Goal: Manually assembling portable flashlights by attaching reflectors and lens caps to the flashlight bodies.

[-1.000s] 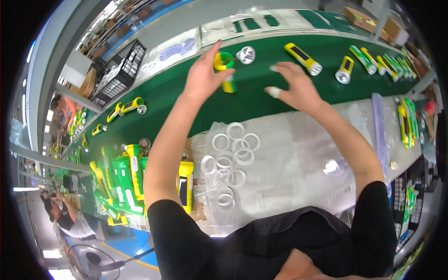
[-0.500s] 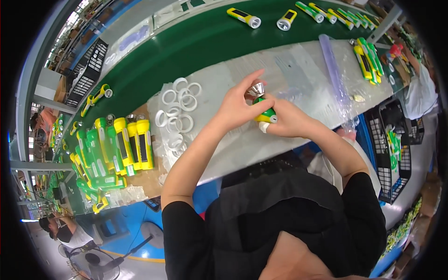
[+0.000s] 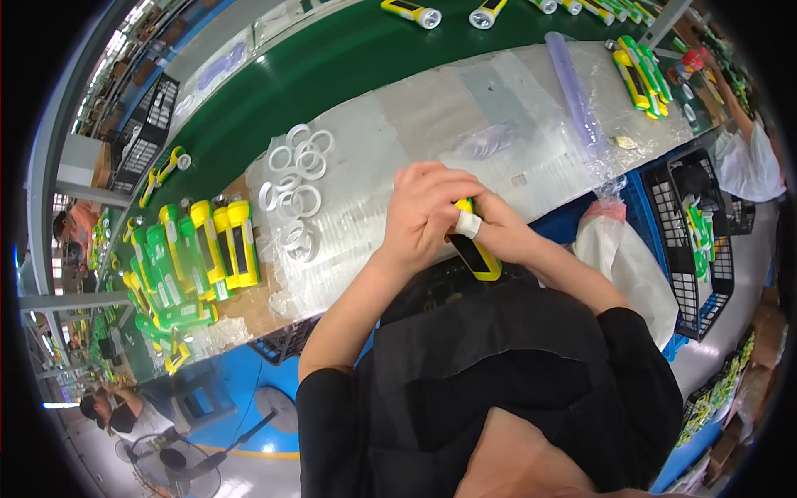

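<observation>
Near the table's front edge I hold a green-and-yellow flashlight [image 3: 477, 259] with a dark panel along its side, tilted with its tail toward my body. My left hand [image 3: 425, 209] is closed over its upper end, its fingers curled down across it. My right hand [image 3: 498, 230] grips the body just below, with a white wrap on one finger. The flashlight's head, and any silvery reflector cup in it, is hidden under my left hand. White rings [image 3: 305, 201] lie scattered on the plastic-covered table [image 3: 365, 216] to the left of my hands.
A pile of green and yellow flashlight bodies [image 3: 187, 253] lies at the left. Finished-looking flashlights [image 3: 413, 12] rest on the green belt [image 3: 332, 62] beyond. Purple film [image 3: 573, 91], more flashlights [image 3: 641, 76], a white sack [image 3: 627, 266] and black crates [image 3: 685, 241] are to the right.
Both hands have come nearer my body with the flashlight. My left hand has turned over and closed on the upper end, where the silvery reflector cup showed before. The view has shifted slightly.
</observation>
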Demonstrator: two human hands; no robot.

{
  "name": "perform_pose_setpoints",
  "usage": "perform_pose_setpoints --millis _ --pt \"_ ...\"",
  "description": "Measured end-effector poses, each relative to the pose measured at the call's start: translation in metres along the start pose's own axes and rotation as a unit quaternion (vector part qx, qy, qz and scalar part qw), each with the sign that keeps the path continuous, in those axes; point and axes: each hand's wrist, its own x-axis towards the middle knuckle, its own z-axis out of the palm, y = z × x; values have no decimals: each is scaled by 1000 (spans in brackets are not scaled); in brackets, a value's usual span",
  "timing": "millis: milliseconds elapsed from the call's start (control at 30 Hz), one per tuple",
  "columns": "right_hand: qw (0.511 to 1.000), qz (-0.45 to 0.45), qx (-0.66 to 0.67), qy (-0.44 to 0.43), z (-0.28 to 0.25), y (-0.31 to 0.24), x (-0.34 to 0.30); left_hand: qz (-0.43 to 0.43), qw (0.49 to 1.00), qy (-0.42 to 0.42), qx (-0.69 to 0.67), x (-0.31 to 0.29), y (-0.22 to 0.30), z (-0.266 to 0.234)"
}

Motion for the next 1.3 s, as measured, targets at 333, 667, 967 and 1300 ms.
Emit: perform_pose_setpoints --millis 333,667,967,1300 --pt "988 2 106 114 -21 0 -14 -93 992 62 -55 12 -39 37" --pt "971 36 186 145 -41 7 -28 -95 979 -60 168 17 -112 50" --pt "984 4 164 74 -27 1 -18 -94 996 -7 -1 17 -15 10" --pt "993 18 97 -69 9 -4 -2 14 998 18 59 -37 3 -11"
